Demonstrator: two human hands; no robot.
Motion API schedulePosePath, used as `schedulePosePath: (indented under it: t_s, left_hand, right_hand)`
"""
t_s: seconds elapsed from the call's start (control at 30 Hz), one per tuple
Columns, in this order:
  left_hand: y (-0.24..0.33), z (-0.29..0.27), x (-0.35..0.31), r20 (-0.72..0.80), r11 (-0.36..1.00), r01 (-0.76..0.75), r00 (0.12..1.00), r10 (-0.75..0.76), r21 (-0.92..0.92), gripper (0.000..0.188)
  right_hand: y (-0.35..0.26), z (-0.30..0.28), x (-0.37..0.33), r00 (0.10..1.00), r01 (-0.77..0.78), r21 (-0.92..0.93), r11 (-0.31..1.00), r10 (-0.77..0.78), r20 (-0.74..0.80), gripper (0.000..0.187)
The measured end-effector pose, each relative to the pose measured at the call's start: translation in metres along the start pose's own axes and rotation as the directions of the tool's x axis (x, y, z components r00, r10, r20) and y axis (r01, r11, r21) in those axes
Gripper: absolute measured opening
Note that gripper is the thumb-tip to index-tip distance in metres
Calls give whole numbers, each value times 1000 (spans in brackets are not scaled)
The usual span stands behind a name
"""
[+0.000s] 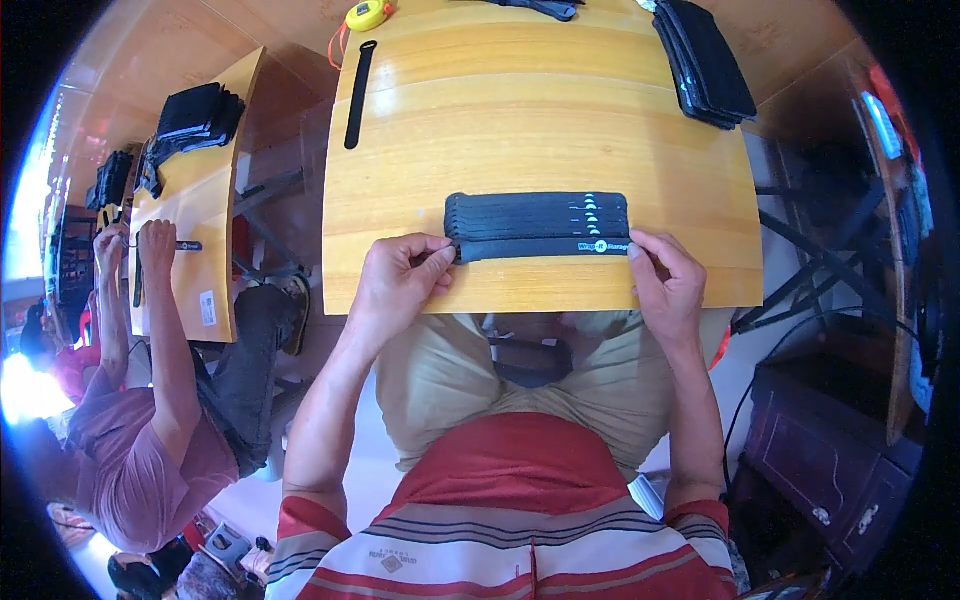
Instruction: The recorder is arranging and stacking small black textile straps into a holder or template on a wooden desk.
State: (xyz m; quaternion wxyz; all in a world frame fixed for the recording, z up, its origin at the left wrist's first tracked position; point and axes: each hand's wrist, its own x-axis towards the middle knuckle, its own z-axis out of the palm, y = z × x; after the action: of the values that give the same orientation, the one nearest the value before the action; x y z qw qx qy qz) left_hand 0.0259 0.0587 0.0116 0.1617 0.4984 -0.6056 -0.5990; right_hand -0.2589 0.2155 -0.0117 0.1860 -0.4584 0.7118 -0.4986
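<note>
grip of left hand (398,280) and right hand (672,285) pinches one black strap (520,247), its right tip hidden.

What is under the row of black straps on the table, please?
The wooden tabletop shows around the black straps, and they appear to rest on it. The part directly beneath is covered, so I cannot tell whether anything else is there.

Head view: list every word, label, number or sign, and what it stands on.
Front black strap: pale lettering and a round mark toward its right end; wording withheld.
Stacked black straps behind it: small light marks, unreadable.
Striped shirt: small lettering around a diamond emblem; wording withheld.
White label on the neighbouring table: too small to read.
</note>
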Motion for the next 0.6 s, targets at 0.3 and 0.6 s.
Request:
schedulePosePath:
  t_s: [0.3,0.6]
  left_hand:
    - [-3,-4,4,2,1000,8,1000,-8,15,16]
    - [-1,-4,5,3,1000,5,1000,-5,23,14]
  right_hand:
    - [-5,1,1,998,53,-44,998,-54,-12,16]
    - [-4,1,1,999,51,-85,995,-52,-2,16]
